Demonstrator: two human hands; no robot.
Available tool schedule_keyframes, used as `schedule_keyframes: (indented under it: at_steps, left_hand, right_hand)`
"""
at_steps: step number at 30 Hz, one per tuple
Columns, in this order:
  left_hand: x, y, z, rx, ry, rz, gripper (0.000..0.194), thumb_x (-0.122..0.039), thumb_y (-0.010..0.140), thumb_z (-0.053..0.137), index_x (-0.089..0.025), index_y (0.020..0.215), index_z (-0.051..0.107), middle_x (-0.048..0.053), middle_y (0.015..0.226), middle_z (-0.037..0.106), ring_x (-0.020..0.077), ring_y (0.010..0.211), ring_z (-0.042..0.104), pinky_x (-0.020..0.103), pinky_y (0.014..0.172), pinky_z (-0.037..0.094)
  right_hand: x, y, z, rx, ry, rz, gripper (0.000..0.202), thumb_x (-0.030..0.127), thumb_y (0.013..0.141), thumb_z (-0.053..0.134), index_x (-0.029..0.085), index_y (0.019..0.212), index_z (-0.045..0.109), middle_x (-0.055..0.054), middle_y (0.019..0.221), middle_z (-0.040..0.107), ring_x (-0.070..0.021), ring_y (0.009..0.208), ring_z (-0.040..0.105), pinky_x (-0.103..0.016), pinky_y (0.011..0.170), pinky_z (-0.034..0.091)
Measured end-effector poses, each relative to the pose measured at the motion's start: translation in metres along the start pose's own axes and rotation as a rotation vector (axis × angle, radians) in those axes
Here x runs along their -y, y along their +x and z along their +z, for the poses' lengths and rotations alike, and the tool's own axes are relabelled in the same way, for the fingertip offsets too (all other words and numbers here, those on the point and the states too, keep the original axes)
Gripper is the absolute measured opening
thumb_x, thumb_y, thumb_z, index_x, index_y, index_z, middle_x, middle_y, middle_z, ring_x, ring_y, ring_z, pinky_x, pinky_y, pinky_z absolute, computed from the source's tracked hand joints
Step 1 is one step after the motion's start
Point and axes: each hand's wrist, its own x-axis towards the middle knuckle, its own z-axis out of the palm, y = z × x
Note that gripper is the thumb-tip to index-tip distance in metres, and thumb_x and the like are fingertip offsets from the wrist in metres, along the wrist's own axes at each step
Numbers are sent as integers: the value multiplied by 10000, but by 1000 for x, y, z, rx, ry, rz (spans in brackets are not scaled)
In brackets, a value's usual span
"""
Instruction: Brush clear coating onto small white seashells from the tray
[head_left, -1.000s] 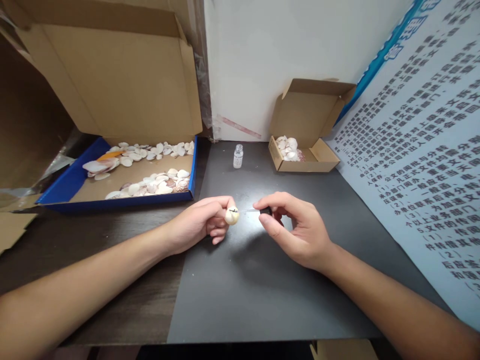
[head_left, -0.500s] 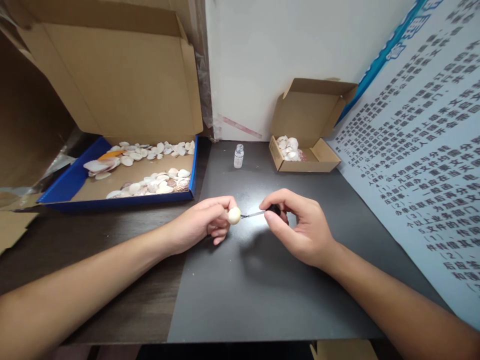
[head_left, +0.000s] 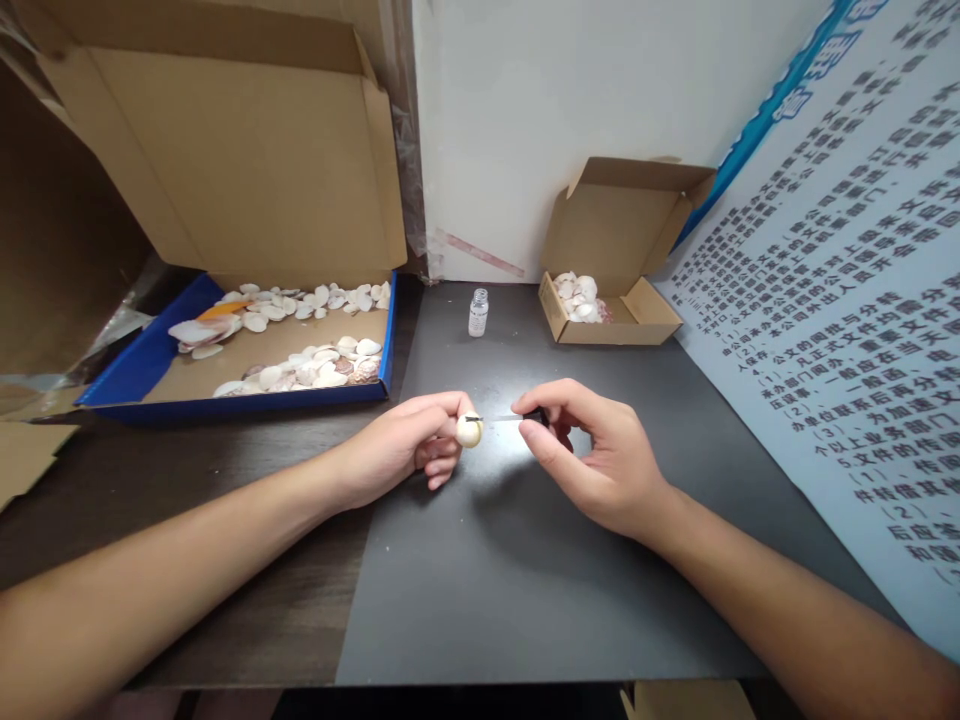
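A blue-sided box (head_left: 124, 385) stands open at the far left, its tall cardboard lid (head_left: 232, 150) raised behind it; white and brownish shells (head_left: 319, 370) lie in it in a back row and a front heap, with an orange piece (head_left: 225, 310) among those at the left; a small clear bottle (head_left: 478, 314) with a white label stands upright and uncapped beyond the hands, between that box and a smaller cardboard box (head_left: 630, 330), which is also open and holds pale shells (head_left: 577, 297) at its left; a white panel (head_left: 525, 120) closes off the back, and a printed sheet (head_left: 825, 330) slopes along the right; a dark grey mat (head_left: 540, 610) covers the middle of the dark wooden table (head_left: 285, 600). Both forearms reach in from the lower corners, the hands facing each other above the mat; the left hand (head_left: 420, 440) has its fingers curled and grips a pale round piece (head_left: 469, 431) at its fingertips, which hide part of it; the right hand (head_left: 592, 450) pinches the black cap of a brush (head_left: 508, 418) between thumb and forefinger; the piece sits at the right edge of the left hand, apart from the right fingers, and the brush's dark tip lies over its upper face, seemingly touching it.
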Motion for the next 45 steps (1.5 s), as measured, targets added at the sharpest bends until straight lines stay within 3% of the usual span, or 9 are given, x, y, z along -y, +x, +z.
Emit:
schedule_keyframes:
  at_steps: [11, 15, 20, 24, 29, 32, 37, 41, 45]
  left_hand:
    - [0, 0, 0, -9, 28, 0, 88, -163, 803, 512, -191, 729, 473, -70, 553, 291, 84, 475, 291, 192, 458, 354]
    - [-1, 0, 1, -4, 33, 0, 78, -160, 787, 516, -190, 728, 475, -67, 557, 306, 85, 477, 298, 196, 460, 354]
    - [-1, -1, 1, -18, 22, 4, 91, -179, 800, 531, -189, 729, 475, -69, 569, 312, 81, 477, 296, 194, 460, 352]
    - [0, -1, 1, -11, 16, 7, 48, -175, 793, 520, -186, 753, 496, -66, 578, 325, 83, 480, 313, 195, 467, 358]
    - [-2, -1, 0, -12, 29, 0, 93, -208, 813, 543, -193, 748, 478, -78, 551, 313, 80, 472, 302, 192, 462, 352]
    - [-1, 0, -1, 3, 25, 10, 84, -207, 787, 560, -193, 766, 480, -74, 568, 361, 75, 476, 325, 191, 463, 357]
    - [4, 1, -2, 21, 91, 43, 101, -192, 780, 589, -198, 780, 487, -89, 549, 367, 70, 475, 347, 181, 465, 369]
    - [5, 0, 0, 6, 157, 60, 174, -294, 825, 629, -204, 799, 482, -95, 526, 382, 74, 470, 355, 186, 464, 356]
    - [4, 0, 1, 4, 164, 69, 194, -309, 819, 642, -205, 791, 481, -97, 535, 385, 69, 465, 358, 188, 462, 347]
  right_hand:
    - [0, -2, 2, -15, -21, 43, 79, 143, 878, 625, 209, 920, 628, 78, 615, 479, -76, 504, 464, -214, 502, 408]
    - [1, -2, 1, 5, 39, -4, 107, 168, 903, 614, 215, 998, 633, 62, 670, 540, -84, 537, 511, -210, 512, 438]
    - [1, -2, 1, -44, -49, 6, 81, 148, 879, 628, 210, 930, 630, 70, 631, 518, -83, 514, 480, -218, 507, 421]
    - [2, -1, 2, 35, 16, -55, 113, 149, 894, 612, 208, 985, 642, 51, 681, 581, -86, 548, 523, -207, 518, 446]
    - [3, -2, 1, -42, -43, -37, 100, 129, 879, 616, 206, 939, 637, 45, 695, 599, -83, 528, 493, -217, 519, 438]
    - [3, -2, 1, 11, -10, -71, 125, 151, 898, 612, 217, 999, 647, 26, 757, 650, -94, 568, 533, -219, 530, 455]
    - [2, -1, 1, -56, -79, -48, 114, 143, 886, 615, 212, 971, 649, 37, 696, 606, -94, 527, 489, -233, 525, 446]
    - [2, -1, 1, 6, -42, -84, 125, 147, 891, 611, 212, 989, 653, 22, 741, 633, -98, 553, 514, -231, 533, 459]
    - [2, -1, 0, -82, -92, -43, 119, 132, 877, 616, 205, 962, 652, 41, 681, 576, -91, 516, 467, -234, 520, 437]
